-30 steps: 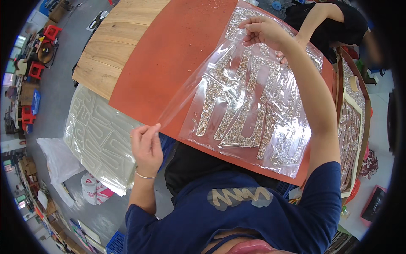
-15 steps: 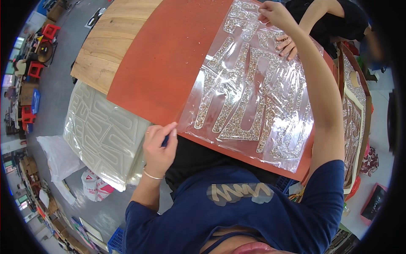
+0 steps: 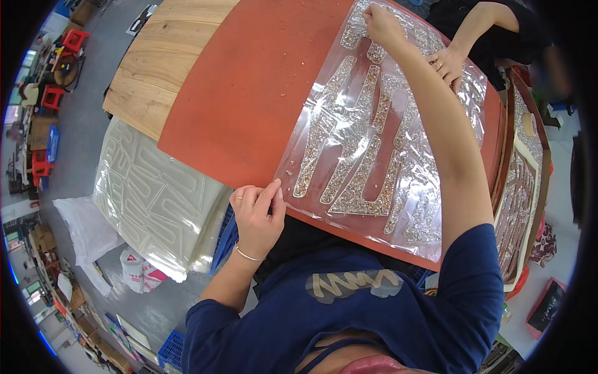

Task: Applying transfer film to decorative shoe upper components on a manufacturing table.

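Note:
A clear plastic sheet [image 3: 317, 156] with long raised shapes full of glittering stones lies on a reddish-brown mat [image 3: 230, 93]. At the sheet's near left corner my left hand [image 3: 256, 218] is closed, with thumb and fingertips pinching its edge. My right arm stretches across the sheet. Its far part lies under my right hand [image 3: 383, 26], whose fingers are curled closed; what they hold is hidden. Another person's hand [image 3: 447, 65] lies flat on the sheet beyond my forearm.
Wooden boards [image 3: 149, 68] stick out beneath the mat. A stack of clear moulded sheets [image 3: 156, 193] stands at the left, near a white plastic bag [image 3: 87, 230]. On the right is a brown-edged tray [image 3: 541, 181] with a tape roll [image 3: 529, 124].
The plastic sheet has shifted right over the mat, and my left hand moved right with its corner. My right hand has moved slightly left. The other person's hand shifted right.

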Available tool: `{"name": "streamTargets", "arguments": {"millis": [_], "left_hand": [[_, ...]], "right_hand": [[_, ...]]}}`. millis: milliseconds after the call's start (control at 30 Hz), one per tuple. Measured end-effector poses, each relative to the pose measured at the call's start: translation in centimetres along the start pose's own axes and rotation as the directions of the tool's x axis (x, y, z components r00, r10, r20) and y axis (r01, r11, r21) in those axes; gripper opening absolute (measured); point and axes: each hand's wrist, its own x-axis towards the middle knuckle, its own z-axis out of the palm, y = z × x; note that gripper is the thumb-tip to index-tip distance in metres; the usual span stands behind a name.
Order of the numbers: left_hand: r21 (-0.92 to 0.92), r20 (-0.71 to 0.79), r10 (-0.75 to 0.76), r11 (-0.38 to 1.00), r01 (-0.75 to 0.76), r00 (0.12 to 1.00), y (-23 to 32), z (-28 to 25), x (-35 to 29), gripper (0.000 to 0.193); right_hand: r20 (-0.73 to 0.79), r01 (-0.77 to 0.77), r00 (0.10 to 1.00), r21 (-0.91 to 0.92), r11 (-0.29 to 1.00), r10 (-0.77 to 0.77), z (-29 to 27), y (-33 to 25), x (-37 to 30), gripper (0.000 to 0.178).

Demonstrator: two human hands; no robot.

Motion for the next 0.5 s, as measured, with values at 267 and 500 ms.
{"name": "streamTargets", "arguments": {"millis": [267,500], "left_hand": [[0.02,0.015,-0.014,1.0,0.014,1.0,-0.8,0.6,-0.8,0.02],[0.064,0.004,0.023,0.998,-0.023,1.0,-0.6,0.9,-0.9,0.022]], "right_hand": [[0.083,-0.065,0.994,0.006,0.998,0.064,-1.1,-2.7,-0.9,0.02],[0.062,-0.054,0.997,-0.016,0.998,0.055,-0.8,-3.1,-1.0,0.02]]}}
